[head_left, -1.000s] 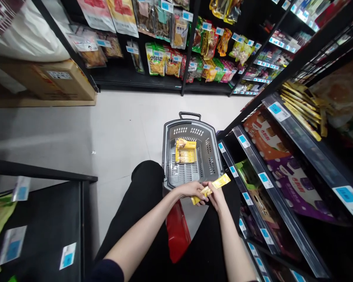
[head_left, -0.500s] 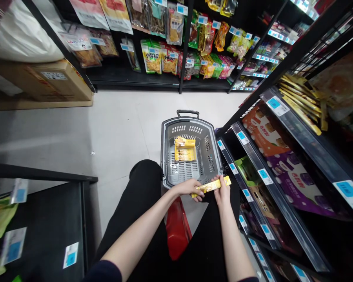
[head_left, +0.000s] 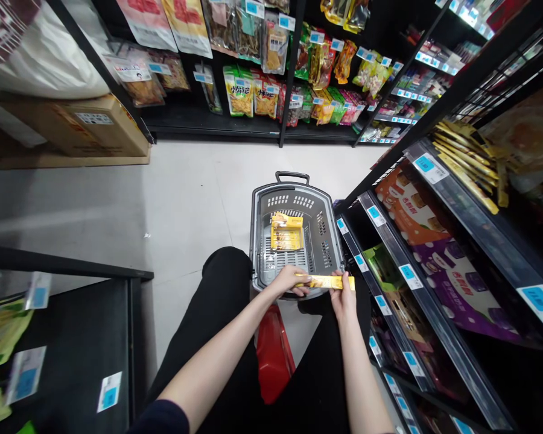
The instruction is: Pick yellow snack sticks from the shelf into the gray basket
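A narrow yellow sachet point(head_left: 320, 281) is stretched between my two hands over the near rim of a grey shopping basket point(head_left: 262, 199). My left hand point(head_left: 292, 281) pinches its left end, and my right hand point(head_left: 343, 294) grips the right end. Both hands are closed on it. Inside the basket lies an opened yellow box point(head_left: 288, 222), its flap up, with several similar yellow sachets in it. The print on the sachet is too small to read.
Shelves point(head_left: 461, 253) with price tags rise close on the right, bearing a stack of yellow packets point(head_left: 468, 160). Snack bags point(head_left: 239, 90) hang on the rack ahead. A cardboard box point(head_left: 95, 129) sits back left; a black shelf point(head_left: 72, 337) stands near left. Something red point(head_left: 274, 355) is between my legs.
The sachet has turned from slanted to nearly level, its left end rising with my left hand. Both hands keep hold of it. The whole view has shifted slightly.
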`<state>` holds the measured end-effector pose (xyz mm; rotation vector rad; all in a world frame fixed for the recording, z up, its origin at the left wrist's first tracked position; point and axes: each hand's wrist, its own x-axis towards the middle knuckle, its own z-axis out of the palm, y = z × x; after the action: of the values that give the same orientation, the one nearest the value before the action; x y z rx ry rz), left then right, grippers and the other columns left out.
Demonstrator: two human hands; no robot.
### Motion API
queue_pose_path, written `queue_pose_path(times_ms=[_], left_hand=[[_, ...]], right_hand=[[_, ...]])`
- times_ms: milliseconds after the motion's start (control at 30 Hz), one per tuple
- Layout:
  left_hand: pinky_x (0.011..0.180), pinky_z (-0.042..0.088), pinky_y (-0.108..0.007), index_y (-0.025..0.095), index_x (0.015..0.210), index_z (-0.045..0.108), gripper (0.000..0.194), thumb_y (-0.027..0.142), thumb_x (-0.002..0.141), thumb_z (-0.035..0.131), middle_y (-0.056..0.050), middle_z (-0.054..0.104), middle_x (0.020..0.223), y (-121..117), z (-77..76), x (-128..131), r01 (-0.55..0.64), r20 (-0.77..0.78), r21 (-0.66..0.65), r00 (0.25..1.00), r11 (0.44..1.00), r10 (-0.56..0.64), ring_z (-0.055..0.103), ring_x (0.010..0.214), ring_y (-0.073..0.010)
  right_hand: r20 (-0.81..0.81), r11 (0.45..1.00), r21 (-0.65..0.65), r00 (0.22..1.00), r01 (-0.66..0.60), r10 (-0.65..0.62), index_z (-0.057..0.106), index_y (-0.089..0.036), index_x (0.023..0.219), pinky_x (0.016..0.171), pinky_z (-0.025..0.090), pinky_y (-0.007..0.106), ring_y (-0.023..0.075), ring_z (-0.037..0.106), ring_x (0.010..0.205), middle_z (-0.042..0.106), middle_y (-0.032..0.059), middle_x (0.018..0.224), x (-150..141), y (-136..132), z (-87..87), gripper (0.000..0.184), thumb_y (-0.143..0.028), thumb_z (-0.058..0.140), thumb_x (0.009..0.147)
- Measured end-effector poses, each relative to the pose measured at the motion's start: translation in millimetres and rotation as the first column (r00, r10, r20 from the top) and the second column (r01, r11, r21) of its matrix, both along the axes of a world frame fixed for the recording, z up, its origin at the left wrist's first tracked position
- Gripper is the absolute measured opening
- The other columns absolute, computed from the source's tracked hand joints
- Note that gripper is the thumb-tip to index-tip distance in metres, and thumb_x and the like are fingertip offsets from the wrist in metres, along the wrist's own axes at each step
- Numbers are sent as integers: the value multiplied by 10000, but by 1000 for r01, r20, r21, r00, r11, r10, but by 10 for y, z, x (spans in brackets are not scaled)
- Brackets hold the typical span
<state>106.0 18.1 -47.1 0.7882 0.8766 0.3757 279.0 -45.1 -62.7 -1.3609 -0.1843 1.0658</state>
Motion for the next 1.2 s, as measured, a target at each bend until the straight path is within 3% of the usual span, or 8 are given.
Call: queue_pose_path(times_ms=[200,333,500,667,867,1033,1200], left_hand=[[495,495,-231,101,737,653,314,390,623,695,-72,692,695,29,4,-37,-51,57,-74,997,996,55,664,635,-199],[617,517,-247,87,762,676,254,261,580,711,-85,693,736,78,0,-57,-128,103,-57,986,990,133,651,685,-175],[739,492,-266,135,865,678,434,79,438,732,-46,687,891,131,-64,-64,-292,129,71,951,954,281,623,790,-164],[771,471,-276,133,842,656,421,113,432,750,-58,668,971,144,-77,-70,-393,160,155,916,906,369,610,862,-184],[691,490,-269,126,853,638,372,268,525,739,-84,669,975,126,32,-70,-365,198,47,916,930,350,633,820,-186],[683,496,-252,122,862,641,387,257,517,751,-91,668,1002,132,28,-71,-405,207,50,899,913,387,635,857,-198],[604,514,-241,122,849,636,311,238,574,725,-72,691,882,133,7,-69,-435,95,46,898,899,429,649,767,-183]], right_hand=[[-70,996,93,998,19,-12,584,-184,841,594,476,216,99,570,698,609,-10,818,53,-22,-1,416,-451,754,571],[-44,983,170,995,-76,85,574,-189,845,447,374,183,51,446,508,571,-36,734,85,-47,66,343,-395,733,622],[-77,977,201,993,-74,91,566,-199,824,660,476,280,127,573,739,611,-5,856,82,-38,146,282,-231,723,592],[-59,976,196,993,-94,107,572,-215,874,803,462,351,150,587,840,611,0,931,75,-29,136,348,-158,708,558],[-75,983,178,996,-35,49,576,-226,935,829,463,377,164,592,886,619,14,954,95,-32,95,415,-145,717,553],[-90,985,168,994,-43,59,579,-239,970,845,461,348,145,599,884,625,10,977,95,-31,84,457,-134,731,552],[-61,987,159,997,-29,39,597,-217,945,884,444,335,147,599,910,642,22,970,96,-17,68,440,-130,735,536]])
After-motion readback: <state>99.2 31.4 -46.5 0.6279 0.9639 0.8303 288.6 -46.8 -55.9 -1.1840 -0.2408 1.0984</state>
